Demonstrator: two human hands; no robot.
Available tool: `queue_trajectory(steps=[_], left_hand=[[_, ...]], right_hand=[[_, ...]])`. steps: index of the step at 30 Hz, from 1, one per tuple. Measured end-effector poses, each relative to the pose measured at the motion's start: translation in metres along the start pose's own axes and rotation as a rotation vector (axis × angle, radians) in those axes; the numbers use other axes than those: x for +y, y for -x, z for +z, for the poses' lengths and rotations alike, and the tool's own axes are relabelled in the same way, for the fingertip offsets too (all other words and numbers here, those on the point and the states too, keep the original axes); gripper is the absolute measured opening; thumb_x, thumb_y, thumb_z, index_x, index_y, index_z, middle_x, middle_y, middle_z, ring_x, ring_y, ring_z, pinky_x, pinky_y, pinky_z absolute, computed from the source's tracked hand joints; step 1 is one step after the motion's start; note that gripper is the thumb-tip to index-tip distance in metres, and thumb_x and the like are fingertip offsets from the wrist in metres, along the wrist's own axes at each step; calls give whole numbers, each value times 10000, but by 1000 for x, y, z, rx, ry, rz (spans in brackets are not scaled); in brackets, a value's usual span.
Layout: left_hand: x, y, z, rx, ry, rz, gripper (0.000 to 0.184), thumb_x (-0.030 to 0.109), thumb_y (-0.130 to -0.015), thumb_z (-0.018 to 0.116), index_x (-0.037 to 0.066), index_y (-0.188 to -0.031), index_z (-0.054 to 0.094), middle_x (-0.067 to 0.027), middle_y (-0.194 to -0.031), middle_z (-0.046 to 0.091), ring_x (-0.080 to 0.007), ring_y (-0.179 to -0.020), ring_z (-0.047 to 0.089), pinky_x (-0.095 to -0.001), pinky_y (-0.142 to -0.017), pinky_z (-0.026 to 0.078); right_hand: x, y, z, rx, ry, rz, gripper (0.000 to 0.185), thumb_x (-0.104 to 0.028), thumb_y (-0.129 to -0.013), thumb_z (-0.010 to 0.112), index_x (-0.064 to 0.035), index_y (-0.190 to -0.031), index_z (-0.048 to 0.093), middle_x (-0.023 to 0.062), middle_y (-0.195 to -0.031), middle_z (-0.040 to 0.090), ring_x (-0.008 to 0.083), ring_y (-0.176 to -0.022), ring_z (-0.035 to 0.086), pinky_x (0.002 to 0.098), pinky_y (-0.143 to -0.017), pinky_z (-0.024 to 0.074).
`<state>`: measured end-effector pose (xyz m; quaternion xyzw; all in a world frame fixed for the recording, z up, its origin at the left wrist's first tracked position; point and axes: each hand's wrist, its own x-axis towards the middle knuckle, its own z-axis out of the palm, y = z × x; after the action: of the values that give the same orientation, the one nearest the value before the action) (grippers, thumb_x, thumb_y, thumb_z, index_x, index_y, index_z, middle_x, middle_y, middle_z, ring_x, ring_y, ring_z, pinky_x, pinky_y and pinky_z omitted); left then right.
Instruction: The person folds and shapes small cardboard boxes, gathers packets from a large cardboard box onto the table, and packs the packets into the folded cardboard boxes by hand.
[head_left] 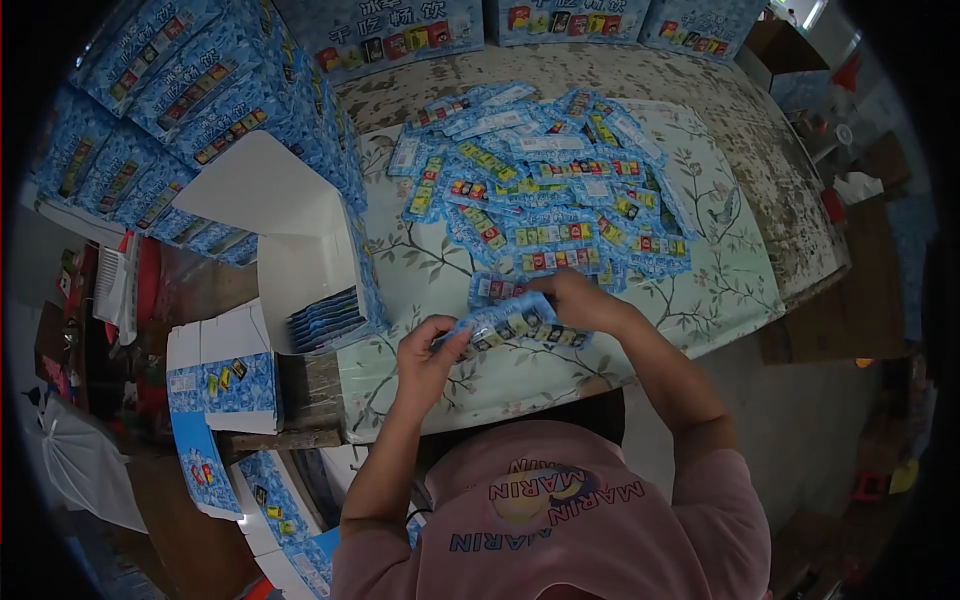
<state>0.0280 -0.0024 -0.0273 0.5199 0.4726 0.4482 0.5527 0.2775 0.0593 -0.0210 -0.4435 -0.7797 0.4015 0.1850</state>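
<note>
Blue printed sachets [510, 322], long and flat, lie across my two hands in front of my chest; they overlap, and I cannot tell how many there are. My left hand [428, 352] is closed around their left end, thumb on top. My right hand [582, 300] is closed at their upper right, its fingertips partly hidden. Just beyond my hands spreads a loose pile of similar sachets [555, 232]. To my left, an open carton [310, 262] with a white inside holds a row of sachets [325, 322] standing at its bottom.
A pale floral cloth [725, 285] covers part of the worn table [800, 220]. Blue printed cartons [215, 85] are stacked at the left, and more cartons [400, 35] line the back. Flattened cartons [225, 370] lie by the table's left edge. A brown cardboard box [840, 290] stands at the right.
</note>
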Motion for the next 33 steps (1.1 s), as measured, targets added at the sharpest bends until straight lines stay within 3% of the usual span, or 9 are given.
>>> queue_trajectory(steps=[6, 10, 12, 16, 21, 25, 27, 30, 33], left_hand=[[19, -1, 9, -86, -957, 693, 160, 78, -747, 687, 46, -883, 609, -143, -1083, 570, -255, -843, 599, -333, -680, 482], [-18, -7, 10, -243, -488, 257, 179, 78, -745, 689, 24, -886, 593, -156, -1089, 578, -286, -868, 600, -341, -699, 482], [-22, -8, 10, -215, -513, 145, 189, 74, -744, 687, 14, -888, 580, -167, -1078, 588, -294, -865, 605, -330, -716, 482], [-26, 1, 14, -51, -451, 56, 215, 46, -747, 690, 6, -931, 585, -112, -936, 628, -203, -772, 607, -279, -684, 467], [-36, 6, -10, -102, -120, -242, 220, 38, -713, 707, 27, -921, 637, -116, -791, 655, -228, -701, 634, -303, -636, 486], [-22, -3, -14, 28, -33, -101, 181, 42, -725, 702, 37, -896, 642, -104, -853, 659, -233, -707, 635, -297, -639, 485], [10, -19, -5, 158, -846, 727, 155, 63, -745, 692, 46, -885, 628, -91, -889, 652, -269, -710, 627, -311, -622, 483], [-11, -37, 6, -52, -501, 457, 140, 70, -756, 677, 43, -874, 606, -98, -932, 635, -286, -753, 620, -326, -627, 486], [2, -39, 13, -146, -560, 107, 142, 68, -751, 666, 43, -869, 591, -108, -930, 622, -297, -801, 610, -350, -645, 490]], right_hand=[[-12, -31, 13, -364, -113, 21, 199, -252, -816, 646, -57, -860, 643, 101, -739, 630, 226, -715, 606, 346, -644, 442], [-9, -61, 20, -72, 43, 60, 309, -341, -790, 662, -49, -883, 623, 123, -829, 630, 250, -758, 599, 355, -652, 440], [-3, -73, 28, 54, 612, 36, 451, -402, -750, 682, -34, -992, 590, 183, -981, 603, 290, -806, 590, 356, -689, 456], [-7, -86, 24, -189, 617, 13, 540, -380, -711, 722, -10, -1060, 538, 210, -1022, 566, 289, -843, 586, 344, -742, 467], [-11, -60, -5, 396, -914, 23, 223, -125, -816, 649, -28, -971, 522, 51, -873, 568, 130, -803, 558, 281, -734, 465], [28, -20, -1, 357, -915, 130, 107, -86, -862, 592, -42, -947, 544, -5, -829, 571, 66, -788, 533, 218, -724, 442], [35, -8, 8, 113, -869, 68, 141, -134, -881, 582, -46, -989, 560, 9, -874, 568, 83, -807, 544, 240, -730, 442], [23, -18, -31, -109, -558, 60, 180, -179, -886, 582, -50, -1011, 574, -6, -875, 567, 76, -835, 535, 249, -742, 442], [35, -63, -92, 422, 76, 83, 475, -413, -829, 618, -62, -1142, 558, 93, -1110, 584, 239, -985, 558, 368, -864, 432]])
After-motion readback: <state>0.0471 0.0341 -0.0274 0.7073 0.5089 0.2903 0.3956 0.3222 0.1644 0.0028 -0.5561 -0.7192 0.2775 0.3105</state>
